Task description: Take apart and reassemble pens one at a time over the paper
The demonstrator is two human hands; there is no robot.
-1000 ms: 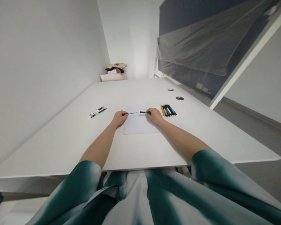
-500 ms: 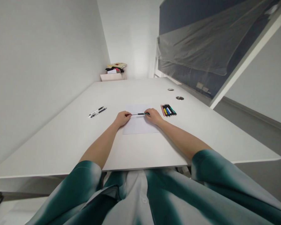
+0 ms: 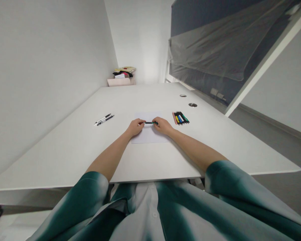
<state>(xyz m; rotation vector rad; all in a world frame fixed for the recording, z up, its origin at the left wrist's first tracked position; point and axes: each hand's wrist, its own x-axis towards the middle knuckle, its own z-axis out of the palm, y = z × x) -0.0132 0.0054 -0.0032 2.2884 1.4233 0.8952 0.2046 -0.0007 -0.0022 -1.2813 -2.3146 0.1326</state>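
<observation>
Both my hands are over a white sheet of paper (image 3: pixel 150 135) on the white table (image 3: pixel 65 147). My left hand (image 3: pixel 135 127) and my right hand (image 3: pixel 162 125) are close together, each pinching one end of a thin dark pen (image 3: pixel 148 123) with a green part. The pen lies level between them, just above the paper. Which part each hand grips is too small to tell.
A row of several coloured markers (image 3: pixel 181 117) lies right of the paper. Two pens (image 3: pixel 104 119) lie to the left. Two round cable holes (image 3: pixel 192 104) sit further back. A box with clutter (image 3: pixel 122 77) stands at the table's far end.
My hands have moved toward each other. The thin rod that showed between the left hand and the pen body has slid in, and the visible pen is shorter.
</observation>
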